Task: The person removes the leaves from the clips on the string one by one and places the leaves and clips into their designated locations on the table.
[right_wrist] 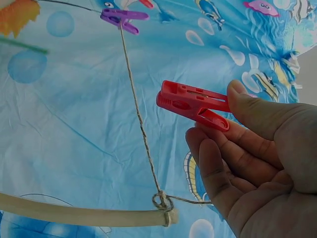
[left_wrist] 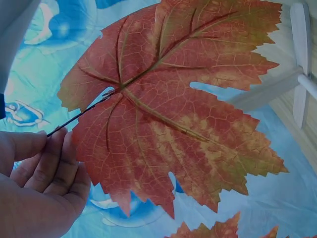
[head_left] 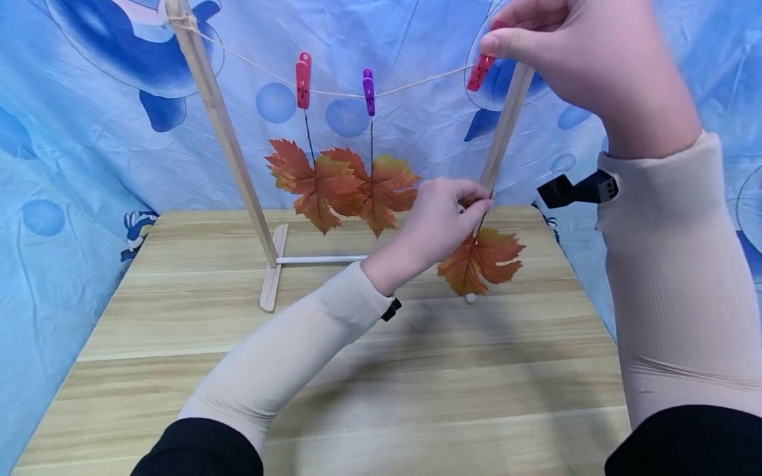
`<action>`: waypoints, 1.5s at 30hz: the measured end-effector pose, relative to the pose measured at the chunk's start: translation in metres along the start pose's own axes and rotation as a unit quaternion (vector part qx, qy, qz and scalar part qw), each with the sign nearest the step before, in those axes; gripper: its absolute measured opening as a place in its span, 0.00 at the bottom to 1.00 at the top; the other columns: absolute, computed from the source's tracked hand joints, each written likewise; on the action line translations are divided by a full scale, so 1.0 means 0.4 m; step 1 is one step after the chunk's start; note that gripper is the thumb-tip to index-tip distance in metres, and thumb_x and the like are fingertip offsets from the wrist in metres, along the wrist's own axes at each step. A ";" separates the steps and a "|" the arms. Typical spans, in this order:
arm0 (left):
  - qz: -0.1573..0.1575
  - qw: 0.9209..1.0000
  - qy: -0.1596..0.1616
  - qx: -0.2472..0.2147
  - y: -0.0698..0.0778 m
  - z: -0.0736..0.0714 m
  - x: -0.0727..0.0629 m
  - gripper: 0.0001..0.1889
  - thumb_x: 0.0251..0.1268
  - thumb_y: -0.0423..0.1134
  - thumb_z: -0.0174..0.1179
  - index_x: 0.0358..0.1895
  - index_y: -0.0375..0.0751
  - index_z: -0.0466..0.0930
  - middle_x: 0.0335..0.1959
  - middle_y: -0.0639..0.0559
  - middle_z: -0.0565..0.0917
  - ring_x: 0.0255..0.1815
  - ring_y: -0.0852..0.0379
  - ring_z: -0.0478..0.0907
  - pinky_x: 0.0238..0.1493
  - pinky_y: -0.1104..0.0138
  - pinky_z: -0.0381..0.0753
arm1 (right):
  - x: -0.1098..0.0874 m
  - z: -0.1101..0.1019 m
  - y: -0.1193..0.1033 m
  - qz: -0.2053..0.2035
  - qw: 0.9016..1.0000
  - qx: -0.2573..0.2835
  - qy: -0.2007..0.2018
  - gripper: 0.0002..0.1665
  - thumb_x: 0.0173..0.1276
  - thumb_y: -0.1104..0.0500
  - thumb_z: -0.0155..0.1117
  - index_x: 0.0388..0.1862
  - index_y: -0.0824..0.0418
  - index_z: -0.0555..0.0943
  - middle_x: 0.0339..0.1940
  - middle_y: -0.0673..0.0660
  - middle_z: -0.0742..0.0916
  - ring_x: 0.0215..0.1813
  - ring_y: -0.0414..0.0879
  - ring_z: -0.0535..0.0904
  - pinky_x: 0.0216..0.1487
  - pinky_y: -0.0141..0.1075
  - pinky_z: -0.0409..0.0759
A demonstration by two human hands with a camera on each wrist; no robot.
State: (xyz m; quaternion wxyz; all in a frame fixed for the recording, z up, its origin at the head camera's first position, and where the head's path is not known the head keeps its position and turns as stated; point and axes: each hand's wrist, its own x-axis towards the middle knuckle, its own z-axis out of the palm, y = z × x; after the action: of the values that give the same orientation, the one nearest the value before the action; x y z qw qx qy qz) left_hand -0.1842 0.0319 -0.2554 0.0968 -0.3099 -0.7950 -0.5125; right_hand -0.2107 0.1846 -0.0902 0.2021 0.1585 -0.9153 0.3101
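My left hand (head_left: 443, 215) pinches the thin dark stem of an orange-red artificial maple leaf (left_wrist: 168, 99), which hangs below the fingers near the right post. Higher up, my right hand (head_left: 595, 63) holds a red clothespin (right_wrist: 193, 104) by its handle ends, between thumb and fingers. In the right wrist view this clothespin is apart from the string (right_wrist: 136, 109). Two more leaves hang from the string by their stems, one under a red clothespin (head_left: 303, 80) and one under a purple clothespin (head_left: 369, 92); these leaves (head_left: 318, 185) overlap.
A wooden frame has a left post (head_left: 223, 132), a right post (head_left: 506, 125) and a white lower bar (head_left: 321, 260), standing on a wood-grain table (head_left: 178, 344). The string is knotted at the post tops. Behind hangs a blue sea-animal cloth (head_left: 53, 152).
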 end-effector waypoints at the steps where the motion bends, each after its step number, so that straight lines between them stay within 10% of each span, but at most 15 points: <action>1: 0.000 1.000 -0.003 0.001 0.002 0.002 -0.005 0.06 0.72 0.34 0.64 0.43 0.37 0.90 0.36 0.54 0.89 0.33 0.65 0.81 0.30 0.72 0.78 | -0.010 0.000 0.002 -0.001 1.000 0.002 0.002 0.24 0.66 0.38 0.67 0.57 0.45 0.88 0.54 0.50 0.87 0.52 0.46 0.76 0.61 0.33 0.72; 17: -0.035 0.999 0.009 0.004 -0.011 -0.073 -0.141 0.05 0.70 0.34 0.67 0.43 0.40 0.91 0.36 0.57 0.89 0.33 0.68 0.82 0.32 0.69 0.80 | -0.140 0.040 0.023 -0.062 0.997 0.034 -0.035 0.16 0.68 0.49 0.72 0.50 0.54 0.91 0.40 0.52 0.90 0.39 0.46 0.82 0.35 0.34 0.72; 45: -0.159 0.983 0.054 0.070 -0.076 -0.245 -0.350 0.04 0.68 0.34 0.69 0.41 0.43 0.91 0.33 0.57 0.88 0.31 0.57 0.84 0.30 0.63 0.84 | -0.314 0.234 0.144 0.021 0.978 0.168 -0.120 0.15 0.62 0.55 0.80 0.45 0.57 0.88 0.37 0.50 0.90 0.37 0.46 0.87 0.36 0.34 0.84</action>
State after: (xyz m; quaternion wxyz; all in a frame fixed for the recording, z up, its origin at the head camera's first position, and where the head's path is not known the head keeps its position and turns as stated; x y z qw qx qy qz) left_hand -0.1078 -0.1174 -0.2996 0.0788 -0.1440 -0.8613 -0.4809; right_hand -0.1509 0.1898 -0.2458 0.0543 0.2067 -0.8709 0.4425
